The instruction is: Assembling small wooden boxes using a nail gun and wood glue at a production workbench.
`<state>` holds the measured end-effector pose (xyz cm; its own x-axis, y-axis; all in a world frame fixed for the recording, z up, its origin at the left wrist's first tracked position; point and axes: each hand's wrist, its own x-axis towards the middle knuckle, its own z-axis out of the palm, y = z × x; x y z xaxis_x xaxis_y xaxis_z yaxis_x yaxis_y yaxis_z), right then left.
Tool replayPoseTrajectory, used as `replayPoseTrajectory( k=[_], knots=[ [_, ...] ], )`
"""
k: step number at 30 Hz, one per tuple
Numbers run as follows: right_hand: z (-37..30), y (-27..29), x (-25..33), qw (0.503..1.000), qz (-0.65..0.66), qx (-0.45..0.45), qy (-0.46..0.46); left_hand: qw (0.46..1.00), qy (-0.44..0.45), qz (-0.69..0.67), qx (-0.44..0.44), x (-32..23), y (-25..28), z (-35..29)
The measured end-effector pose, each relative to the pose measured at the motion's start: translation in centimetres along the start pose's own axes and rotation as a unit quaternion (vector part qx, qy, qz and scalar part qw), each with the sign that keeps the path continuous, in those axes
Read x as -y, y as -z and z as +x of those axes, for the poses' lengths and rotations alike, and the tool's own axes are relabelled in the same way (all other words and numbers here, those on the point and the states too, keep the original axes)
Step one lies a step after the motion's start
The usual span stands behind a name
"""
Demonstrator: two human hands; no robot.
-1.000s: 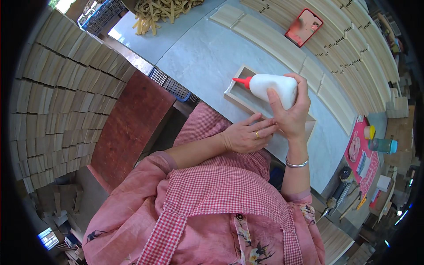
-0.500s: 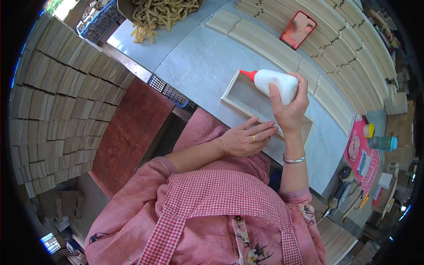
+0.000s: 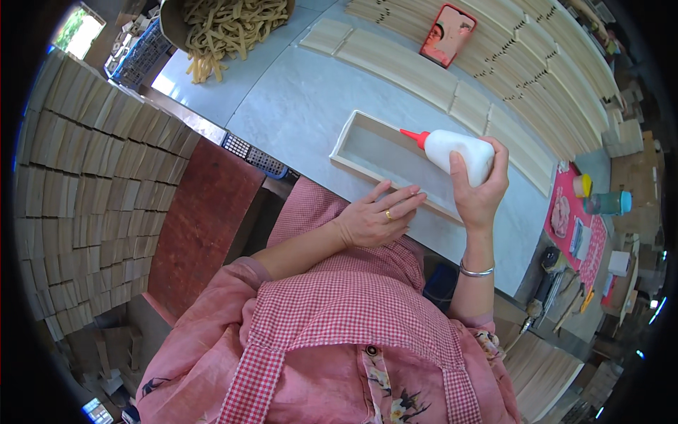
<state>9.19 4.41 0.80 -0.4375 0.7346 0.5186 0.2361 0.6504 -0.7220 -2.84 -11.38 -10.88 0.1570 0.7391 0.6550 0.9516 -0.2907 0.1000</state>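
Observation:
My right hand (image 3: 480, 181) is wrapped round a white squeeze bottle (image 3: 459, 152) with a red pointed nozzle. The bottle is tilted, its nozzle (image 3: 415, 138) pointing left over the far long side of a shallow wooden frame (image 3: 385, 177). That rectangular frame, light in colour, lies on the grey-white tabletop near its front edge; its right end is hidden behind my right hand and wrist. My left hand (image 3: 381, 218) rests with stretched fingers at the frame's near long side, fingertips touching the rail, and the thumb's grip is not clear.
Thin wooden boards (image 3: 395, 69) lie in a row behind the frame, with stacked slats (image 3: 558, 85) beyond. A red-edged phone (image 3: 448, 35) leans there. Pale strips (image 3: 229, 32) spill from a container at far left. Stacked wood blocks (image 3: 92, 191) stand left; a teal-lidded jar (image 3: 609, 203) is right.
The bottle's nozzle has shifted right along the frame's far side, away from its far left corner. My left hand stays at the near side. The whole view has shifted slightly.

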Motion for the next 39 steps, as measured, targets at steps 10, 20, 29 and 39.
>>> replayPoseTrajectory(
  k=[10, 20, 29, 39],
  knots=[
    [-2.1, 5.4, -1.3, 0.997, -0.058, -0.044, -0.037, 0.999, 0.0, 0.014, 0.032, -0.3, 0.6, 0.3],
    [-4.1, 10.3, -2.9, 0.988, -0.116, -0.087, -0.05, 0.999, 0.01, 0.011, 0.046, -0.4, 0.8, 0.3],
    [-5.5, 13.1, -3.9, 0.981, -0.144, -0.113, -0.062, 0.998, 0.014, 0.006, 0.054, -0.4, 0.7, 0.2],
    [-7.4, 14.8, -2.7, 0.984, -0.127, -0.093, -0.088, 0.999, 0.015, 0.008, 0.049, -0.6, 0.4, 0.1]
  ],
)
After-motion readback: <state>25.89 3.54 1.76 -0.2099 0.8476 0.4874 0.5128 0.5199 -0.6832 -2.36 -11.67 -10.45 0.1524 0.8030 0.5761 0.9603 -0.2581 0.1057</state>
